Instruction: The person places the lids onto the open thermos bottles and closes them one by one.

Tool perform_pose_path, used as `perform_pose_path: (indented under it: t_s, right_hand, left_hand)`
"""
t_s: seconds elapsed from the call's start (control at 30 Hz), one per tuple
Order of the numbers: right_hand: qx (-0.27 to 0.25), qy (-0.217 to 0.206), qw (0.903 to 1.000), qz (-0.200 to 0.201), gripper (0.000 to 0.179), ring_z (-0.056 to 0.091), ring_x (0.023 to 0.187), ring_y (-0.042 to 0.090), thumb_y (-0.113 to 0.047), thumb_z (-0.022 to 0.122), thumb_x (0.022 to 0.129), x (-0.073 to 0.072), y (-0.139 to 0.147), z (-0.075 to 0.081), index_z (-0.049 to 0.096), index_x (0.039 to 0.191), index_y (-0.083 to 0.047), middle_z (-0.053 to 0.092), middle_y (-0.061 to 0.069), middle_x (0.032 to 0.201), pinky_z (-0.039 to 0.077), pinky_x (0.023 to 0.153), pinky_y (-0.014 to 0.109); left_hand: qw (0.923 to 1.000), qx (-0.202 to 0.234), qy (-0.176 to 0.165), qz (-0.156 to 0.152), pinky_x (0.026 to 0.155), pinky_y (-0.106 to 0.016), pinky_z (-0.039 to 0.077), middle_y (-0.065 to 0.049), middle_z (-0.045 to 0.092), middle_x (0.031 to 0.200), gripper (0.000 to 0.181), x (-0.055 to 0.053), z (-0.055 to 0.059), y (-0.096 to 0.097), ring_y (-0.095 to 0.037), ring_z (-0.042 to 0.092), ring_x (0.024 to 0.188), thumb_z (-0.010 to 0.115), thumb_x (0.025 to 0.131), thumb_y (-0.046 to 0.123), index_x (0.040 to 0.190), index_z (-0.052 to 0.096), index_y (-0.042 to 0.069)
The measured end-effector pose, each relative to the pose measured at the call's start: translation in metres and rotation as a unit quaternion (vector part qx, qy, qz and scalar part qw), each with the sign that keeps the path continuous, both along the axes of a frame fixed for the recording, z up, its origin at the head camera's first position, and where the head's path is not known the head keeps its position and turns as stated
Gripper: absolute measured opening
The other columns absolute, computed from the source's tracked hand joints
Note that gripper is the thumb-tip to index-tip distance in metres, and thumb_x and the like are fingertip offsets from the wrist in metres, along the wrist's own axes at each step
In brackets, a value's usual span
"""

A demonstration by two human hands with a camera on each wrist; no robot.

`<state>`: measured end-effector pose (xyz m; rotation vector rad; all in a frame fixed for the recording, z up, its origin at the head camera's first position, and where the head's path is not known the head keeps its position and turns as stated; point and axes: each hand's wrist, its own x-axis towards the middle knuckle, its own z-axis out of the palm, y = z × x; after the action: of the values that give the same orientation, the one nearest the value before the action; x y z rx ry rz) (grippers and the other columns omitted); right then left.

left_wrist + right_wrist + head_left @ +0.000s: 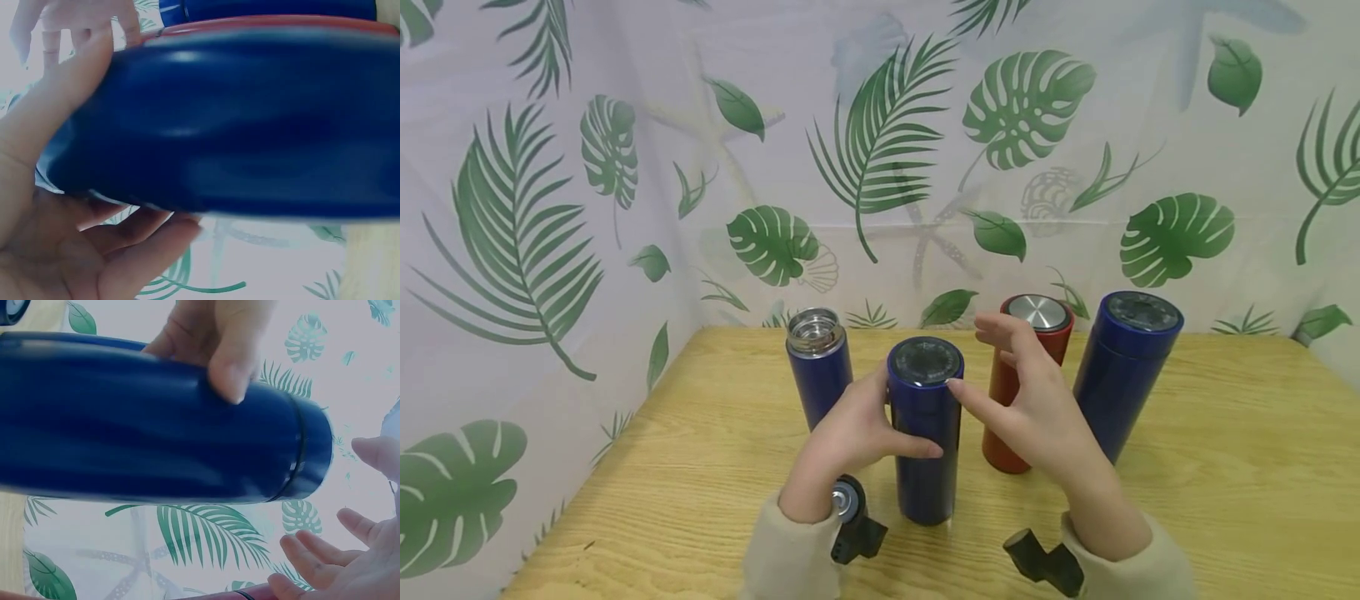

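In the head view a blue thermos (925, 483) with a dark round top stands upright on the table. My left hand (850, 429) grips it from the left, thumb across its front; in the left wrist view the fingers pass along the other side. My right hand (1041, 408) is beside the top with fingers spread. The right wrist view shows the thumb and fingers of the right hand (356, 550) a little apart from the lid (315, 453). Behind the left hand stands a blue thermos without its lid (820, 383), its silver neck bare.
A red thermos (1003, 450) with a silver top stands behind the right hand. Farther right is another blue thermos (1123, 375) with a dark top. By the left wrist is a round dark piece with a silver centre (845, 500), partly hidden. Leaf-print cloth (880, 250) hangs behind the wooden table (662, 500).
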<state>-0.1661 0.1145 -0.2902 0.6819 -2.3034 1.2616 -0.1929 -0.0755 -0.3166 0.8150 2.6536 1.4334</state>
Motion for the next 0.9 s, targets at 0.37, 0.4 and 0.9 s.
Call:
perform_pose_path:
  t_s: [0.37,0.4,0.9]
  right_hand:
    - [-0.024,-0.022,0.9995,-0.002,0.054,0.041,0.115,0.027,-0.009,0.065,0.080,0.001,0.002,0.004,0.036,0.125,-0.001,0.043,0.014,0.124,0.030,0.094,0.048]
    - [-0.024,-0.023,0.9995,-0.002,0.054,0.041,0.115,0.027,-0.009,0.065,0.080,0.001,0.002,0.004,0.037,0.125,-0.001,0.043,0.014,0.124,0.030,0.095,0.048]
    - [-0.028,-0.012,0.9995,0.001,0.051,0.042,0.113,0.026,-0.007,0.064,0.080,0.002,0.004,0.003,0.038,0.124,-0.001,0.044,0.013,0.123,0.032,0.094,0.048]
  left_hand:
    - [0.9880,0.082,0.000,0.131,0.083,-0.038,0.044,-0.012,0.048,0.121,0.071,-0.016,-0.014,0.009,-0.027,0.048,0.110,0.077,0.069,0.019,0.124,0.034,0.005]
    - [0.9870,0.089,0.008,0.134,0.082,-0.038,0.045,-0.013,0.047,0.122,0.070,-0.017,-0.015,0.010,-0.027,0.048,0.110,0.076,0.069,0.018,0.124,0.035,0.003]
    - [0.9843,0.068,0.050,0.155,0.086,-0.041,0.041,-0.014,0.039,0.128,0.079,-0.016,-0.015,0.011,-0.026,0.040,0.117,0.074,0.072,0.022,0.133,0.028,0.002]
